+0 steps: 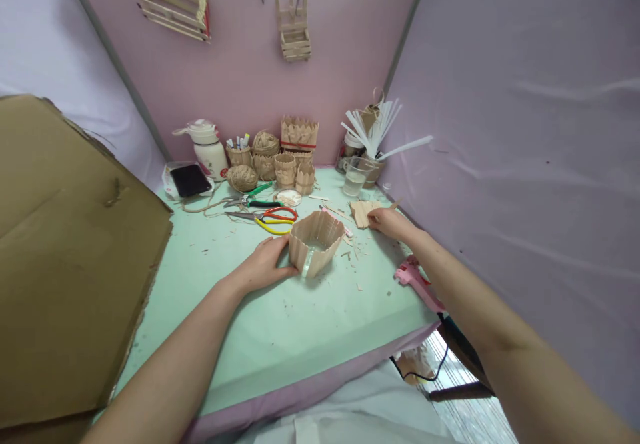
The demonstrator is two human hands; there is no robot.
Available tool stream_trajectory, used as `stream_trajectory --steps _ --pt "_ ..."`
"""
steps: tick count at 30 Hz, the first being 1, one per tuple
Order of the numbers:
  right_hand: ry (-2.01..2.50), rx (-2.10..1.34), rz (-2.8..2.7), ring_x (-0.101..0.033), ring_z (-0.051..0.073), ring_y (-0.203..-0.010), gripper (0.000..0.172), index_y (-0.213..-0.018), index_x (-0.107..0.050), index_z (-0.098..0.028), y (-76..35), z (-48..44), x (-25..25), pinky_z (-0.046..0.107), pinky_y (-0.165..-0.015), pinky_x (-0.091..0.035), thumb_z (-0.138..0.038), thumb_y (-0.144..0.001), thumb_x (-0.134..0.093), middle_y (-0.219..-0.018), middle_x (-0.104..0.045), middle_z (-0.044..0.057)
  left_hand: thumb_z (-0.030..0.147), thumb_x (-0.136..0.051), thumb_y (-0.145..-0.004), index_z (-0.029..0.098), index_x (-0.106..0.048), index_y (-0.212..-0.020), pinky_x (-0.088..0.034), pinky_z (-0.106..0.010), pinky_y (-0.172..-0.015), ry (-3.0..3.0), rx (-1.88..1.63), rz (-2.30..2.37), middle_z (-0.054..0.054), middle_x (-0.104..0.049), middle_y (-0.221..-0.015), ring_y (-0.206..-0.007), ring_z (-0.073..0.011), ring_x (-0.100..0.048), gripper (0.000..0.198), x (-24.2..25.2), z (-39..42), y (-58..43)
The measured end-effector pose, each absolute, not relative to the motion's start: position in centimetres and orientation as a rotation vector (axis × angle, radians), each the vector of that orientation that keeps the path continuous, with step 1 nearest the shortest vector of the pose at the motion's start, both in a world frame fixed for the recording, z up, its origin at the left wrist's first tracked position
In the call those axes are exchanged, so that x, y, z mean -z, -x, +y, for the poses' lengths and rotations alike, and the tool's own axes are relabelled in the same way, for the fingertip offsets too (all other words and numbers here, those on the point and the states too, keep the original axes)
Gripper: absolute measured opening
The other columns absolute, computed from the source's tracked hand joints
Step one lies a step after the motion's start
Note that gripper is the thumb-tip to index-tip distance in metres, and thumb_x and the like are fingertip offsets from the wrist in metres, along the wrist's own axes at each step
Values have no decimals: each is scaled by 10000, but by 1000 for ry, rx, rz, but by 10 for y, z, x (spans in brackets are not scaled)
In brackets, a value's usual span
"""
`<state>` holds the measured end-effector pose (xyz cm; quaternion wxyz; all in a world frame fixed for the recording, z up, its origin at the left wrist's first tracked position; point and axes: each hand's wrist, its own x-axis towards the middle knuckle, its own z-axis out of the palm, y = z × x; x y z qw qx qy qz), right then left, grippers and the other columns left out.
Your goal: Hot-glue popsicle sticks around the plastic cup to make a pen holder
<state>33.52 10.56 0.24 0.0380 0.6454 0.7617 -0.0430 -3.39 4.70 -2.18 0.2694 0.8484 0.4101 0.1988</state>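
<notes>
A small container point(326, 244) made of upright wooden sticks with a scalloped rim stands on the table, with a clear, shiny patch at its near corner. My left hand point(267, 261) grips its left side between thumb and fingers. Farther right, my right hand point(390, 223) reaches to a small pile of flat wooden sticks point(363, 213), its fingers closed at the right edge of the pile; how many sticks they pinch is hidden. A pink glue gun point(418, 283) lies below my right forearm.
Red-handled scissors point(280, 214), yellow-handled pliers point(273, 226) and green-handled cutters point(265, 203) lie behind the container. Farther back stand twine balls point(243, 178), stick pots point(285, 170), a white bottle point(207, 153) and a glass cup point(355, 179). Cardboard point(75, 251) borders the left.
</notes>
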Motion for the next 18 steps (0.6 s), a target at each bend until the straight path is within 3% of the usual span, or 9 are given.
stream_trajectory --steps 3,7,9,14,18 --pt "-1979 105 2343 -610 182 -781 169 -790 -671 -169 -337 101 -4 257 -645 -339 -177 -878 -527 -852 -706 89 453 -702 -764 207 -541 -1262 -445 -463 -1009 -2297 -519 1107 -112 -636 -1305 -1165 -340 -583 578 22 47 34" --pt "-1938 37 2444 -609 212 -976 163 -956 -676 -158 -334 96 -6 258 -777 -378 -197 -869 -544 -1117 -682 136 471 -691 -773 206 -538 -1243 -439 -460 -1017 -2315 -499 1116 -110 -638 -1294 -1170 -340 -582 560 24 48 33" --pt "-1873 22 2507 -584 223 -1048 163 -975 -660 -164 -332 97 -5 256 -828 -374 -210 -829 -603 -1158 -663 128 475 -693 -772 209 -542 -1230 -439 -457 -1016 -2319 -497 1115 -106 -643 -1288 -1164 -338 -585 550 24 48 33" --pt "-1763 7 2570 -562 202 -865 66 -806 -596 -180 -329 103 3 262 -716 -348 -240 -818 -619 -899 -664 81 469 -692 -772 205 -557 -1201 -437 -459 -1012 -2316 -502 1120 -108 -650 -1270 -1152 -335 -588 522 23 47 33" --pt "-1697 -8 2599 -541 185 -830 142 -749 -573 -187 -329 104 6 261 -716 -335 -197 -878 -514 -849 -648 73 460 -697 -764 211 -575 -1182 -433 -457 -1017 -2312 -506 1117 -102 -664 -1235 -1131 -330 -596 502 23 47 33"
